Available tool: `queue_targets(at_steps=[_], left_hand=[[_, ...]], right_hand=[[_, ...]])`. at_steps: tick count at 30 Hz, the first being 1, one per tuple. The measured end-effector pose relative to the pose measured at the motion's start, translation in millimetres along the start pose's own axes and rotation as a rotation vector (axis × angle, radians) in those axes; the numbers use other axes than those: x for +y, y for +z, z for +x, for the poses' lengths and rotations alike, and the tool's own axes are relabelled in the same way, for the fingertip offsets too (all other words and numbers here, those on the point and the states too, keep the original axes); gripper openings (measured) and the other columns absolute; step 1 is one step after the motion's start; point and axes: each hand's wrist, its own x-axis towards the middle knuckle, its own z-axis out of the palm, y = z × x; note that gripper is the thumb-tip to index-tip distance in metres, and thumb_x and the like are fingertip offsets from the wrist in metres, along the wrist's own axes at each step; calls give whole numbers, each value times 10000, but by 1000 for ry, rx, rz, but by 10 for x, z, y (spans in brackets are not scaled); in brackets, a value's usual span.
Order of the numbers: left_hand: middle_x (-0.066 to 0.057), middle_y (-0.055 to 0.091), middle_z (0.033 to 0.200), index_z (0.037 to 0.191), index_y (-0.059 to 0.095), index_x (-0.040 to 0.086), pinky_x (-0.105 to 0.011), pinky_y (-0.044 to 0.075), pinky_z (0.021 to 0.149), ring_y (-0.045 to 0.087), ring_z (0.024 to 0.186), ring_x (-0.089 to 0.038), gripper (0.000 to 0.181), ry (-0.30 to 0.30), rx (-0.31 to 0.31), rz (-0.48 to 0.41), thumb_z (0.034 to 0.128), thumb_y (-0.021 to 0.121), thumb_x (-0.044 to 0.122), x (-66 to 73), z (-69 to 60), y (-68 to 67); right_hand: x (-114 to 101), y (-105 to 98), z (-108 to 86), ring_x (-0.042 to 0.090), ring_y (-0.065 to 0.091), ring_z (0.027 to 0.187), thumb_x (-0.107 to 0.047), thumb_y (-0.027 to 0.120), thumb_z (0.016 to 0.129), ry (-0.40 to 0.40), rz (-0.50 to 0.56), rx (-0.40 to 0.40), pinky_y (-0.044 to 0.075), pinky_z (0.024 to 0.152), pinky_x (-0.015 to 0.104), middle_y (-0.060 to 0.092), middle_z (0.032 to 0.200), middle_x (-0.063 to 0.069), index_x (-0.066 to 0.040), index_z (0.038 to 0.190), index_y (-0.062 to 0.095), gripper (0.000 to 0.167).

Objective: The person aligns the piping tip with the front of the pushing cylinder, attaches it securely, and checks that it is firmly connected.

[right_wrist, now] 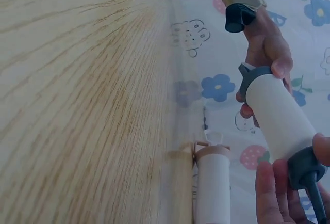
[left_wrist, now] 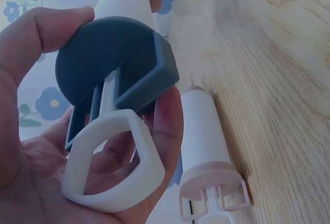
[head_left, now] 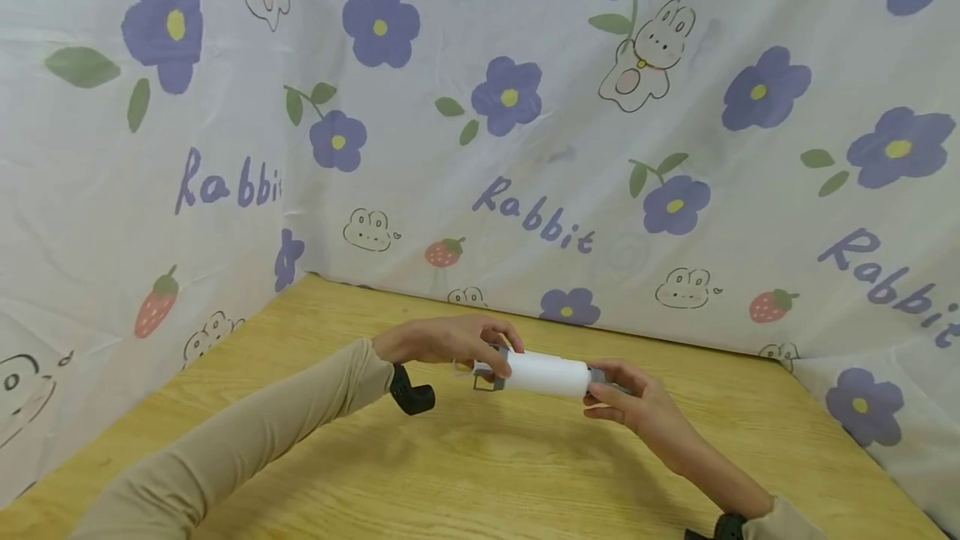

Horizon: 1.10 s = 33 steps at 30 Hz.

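A large white-barrelled plunger syringe (head_left: 551, 374) with dark grey-blue ends is held nearly level above the table, between both hands. My left hand (head_left: 453, 340) grips the collar end, fingers and thumb around the grey-blue flange (left_wrist: 103, 53). Out of that flange comes a white plunger with a ring handle (left_wrist: 116, 201), near the left palm. At the other end, my right hand (head_left: 645, 402) holds the grey-blue nozzle cap (right_wrist: 304, 167) between thumb and fingers. A second syringe (left_wrist: 203, 126), white with pinkish-beige ends, lies on the table; in the head view it cannot be seen.
The wood-grain table (head_left: 360, 473) extends beneath both arms. A white cloth (head_left: 420, 140) printed with flowers, rabbits and strawberries hangs behind and to the sides. Dark wrist mounts (head_left: 412, 392) sit on both wrists.
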Motion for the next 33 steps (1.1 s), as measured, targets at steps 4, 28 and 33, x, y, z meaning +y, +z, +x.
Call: queue_targets(at_steps=[4, 28, 33], left_hand=[[-66, 682, 1129, 1220, 602, 141, -299, 442, 696, 606, 905, -190, 366, 5, -9, 0, 881, 732, 181, 10, 5, -1], [-79, 668, 1160, 1223, 599, 136, -328, 452, 723, 594, 942, -212, 368, 22, -3, 0, 881, 731, 173, 20, -21, 47], [-86, 674, 1162, 1210, 605, 119, -320, 473, 715, 611, 954, -219, 361, 33, -6, -25, 876, 736, 156, -16, 3, 67]], right_hand=[[-11, -41, -16, 160, 660, 1007, -187, 612, 999, -40, -69, -37, 571, 918, 379, 599, 1132, 44, 9, 1367, 498, 432], [18, -179, -25, 85, 599, 1172, -11, 660, 935, -538, -494, -47, 525, 960, 257, 593, 1305, 101, -42, 1357, 514, 448], [68, -135, -18, 78, 629, 1084, -2, 702, 897, -614, -519, -81, 563, 888, 269, 615, 1214, 66, -113, 1236, 589, 375]])
